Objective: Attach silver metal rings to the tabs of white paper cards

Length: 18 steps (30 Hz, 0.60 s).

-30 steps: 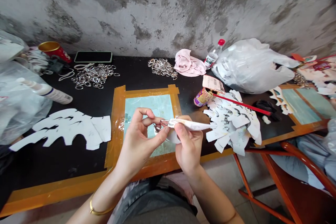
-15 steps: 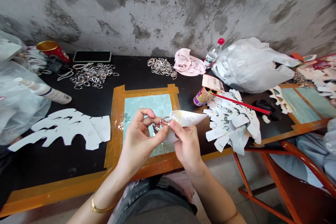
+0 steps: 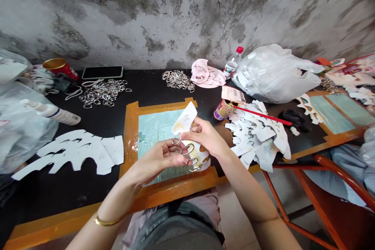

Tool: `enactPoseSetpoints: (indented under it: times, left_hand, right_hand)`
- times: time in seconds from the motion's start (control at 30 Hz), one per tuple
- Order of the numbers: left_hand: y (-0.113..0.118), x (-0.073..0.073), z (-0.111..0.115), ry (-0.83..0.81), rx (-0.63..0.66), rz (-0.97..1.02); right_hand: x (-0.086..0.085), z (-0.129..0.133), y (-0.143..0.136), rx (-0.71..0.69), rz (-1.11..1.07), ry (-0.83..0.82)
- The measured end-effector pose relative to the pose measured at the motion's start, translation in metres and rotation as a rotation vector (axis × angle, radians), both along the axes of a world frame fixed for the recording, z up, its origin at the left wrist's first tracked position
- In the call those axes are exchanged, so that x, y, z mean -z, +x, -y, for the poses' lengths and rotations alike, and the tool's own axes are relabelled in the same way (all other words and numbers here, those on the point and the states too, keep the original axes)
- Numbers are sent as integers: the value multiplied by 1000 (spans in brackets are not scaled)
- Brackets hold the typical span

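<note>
A white cut-out strip (image 3: 185, 119) with yellowish glue-like stains is held up over the pale blue sheet. My right hand (image 3: 209, 136) grips it, thumb and fingers closed on its upper part; the strip curves down beneath that hand. Several silver metal rings (image 3: 187, 149) hang in a row along its left edge. My left hand (image 3: 164, 158) is at these rings, its thumb and fingers closed around one; the exact contact is partly hidden by the fingers.
Flat white cut-outs (image 3: 84, 150) lie left, and a pile of similar ones (image 3: 258, 134) lies right beside a patterned cup (image 3: 222, 110). Ring piles (image 3: 102, 93) (image 3: 178, 81), a pink cloth (image 3: 206, 74), bottle (image 3: 233, 63) and plastic bag (image 3: 272, 74) stand along the wall. Brown tape frames the blue sheet (image 3: 155, 121).
The white strip has turned from pointing right to standing upward, showing its row of rings. My right hand has risen and tilted; my left hand has moved slightly lower, staying at the rings.
</note>
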<state>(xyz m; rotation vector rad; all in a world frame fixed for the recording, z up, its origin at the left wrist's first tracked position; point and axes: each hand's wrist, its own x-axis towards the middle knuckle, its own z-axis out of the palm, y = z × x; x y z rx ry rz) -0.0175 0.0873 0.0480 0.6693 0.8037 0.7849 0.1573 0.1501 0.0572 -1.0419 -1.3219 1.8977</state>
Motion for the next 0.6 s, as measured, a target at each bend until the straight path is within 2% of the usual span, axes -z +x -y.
enactPoseSetpoints:
  times: [0.23, 0.3, 0.4, 0.5, 0.6]
  left_hand:
    - [21, 7, 10, -52, -73, -17]
    - [22, 5, 11, -97, -129, -17]
    - [20, 2, 11, -126, -229, 22]
    - [17, 2, 9, -117, -275, 63]
    - [15, 5, 8, -101, -240, 96]
  right_hand:
    - [3, -15, -7, -93, 353, 350]
    - [0, -18, -1, -158, 369, 330]
    - [-6, -19, 11, -222, 293, 203]
    - [-9, -12, 19, -170, 198, 170]
    - [-8, -4, 20, -64, 111, 186]
